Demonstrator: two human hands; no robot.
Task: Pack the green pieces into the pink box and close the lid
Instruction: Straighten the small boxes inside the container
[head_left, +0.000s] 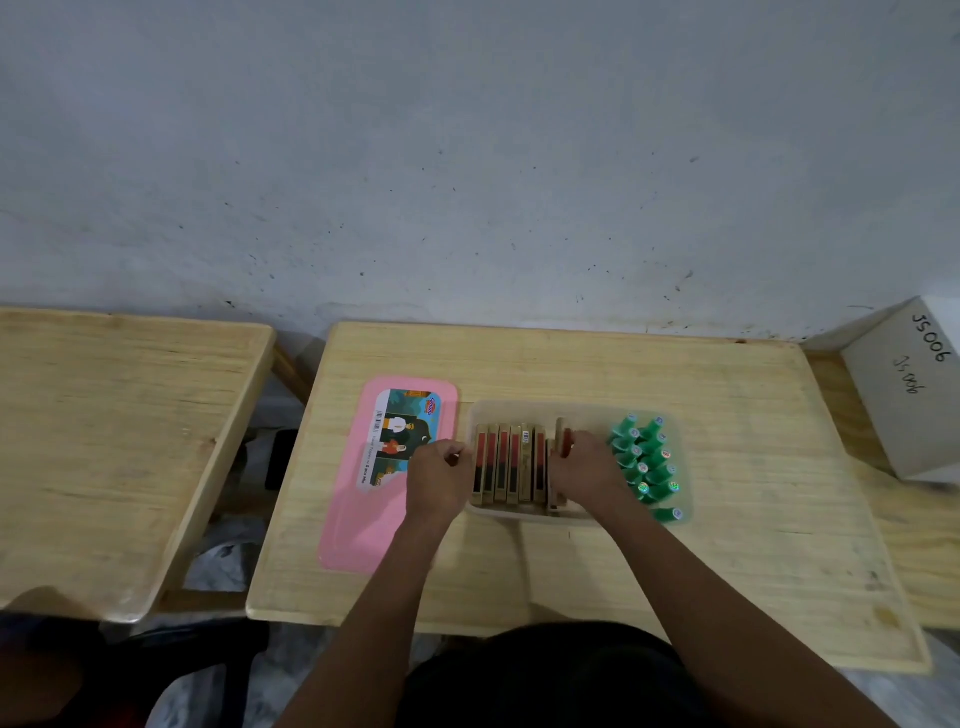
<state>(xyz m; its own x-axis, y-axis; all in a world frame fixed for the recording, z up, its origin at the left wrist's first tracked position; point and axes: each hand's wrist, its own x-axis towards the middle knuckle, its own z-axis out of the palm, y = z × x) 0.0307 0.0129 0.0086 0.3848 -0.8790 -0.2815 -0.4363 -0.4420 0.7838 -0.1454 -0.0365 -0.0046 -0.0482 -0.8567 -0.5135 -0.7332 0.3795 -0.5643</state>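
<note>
Two hands reached into a clear box (519, 515) on a wooden table (727, 571).
The left hand (439, 475) was curled at the box's left wall; whether it held anything could not be told. The right hand (584, 467) gripped one case (561, 434) beside a row of red-and-gold cases (506, 462). Green pieces (644, 462) filled the box's right end. The pink lid (363, 519) lay flat just left of the box.

Pale matt wooden table (727, 545) — smooth pink plastic lid (353, 519), translucent plastic box (587, 414), glossy green pieces (647, 457)
</note>
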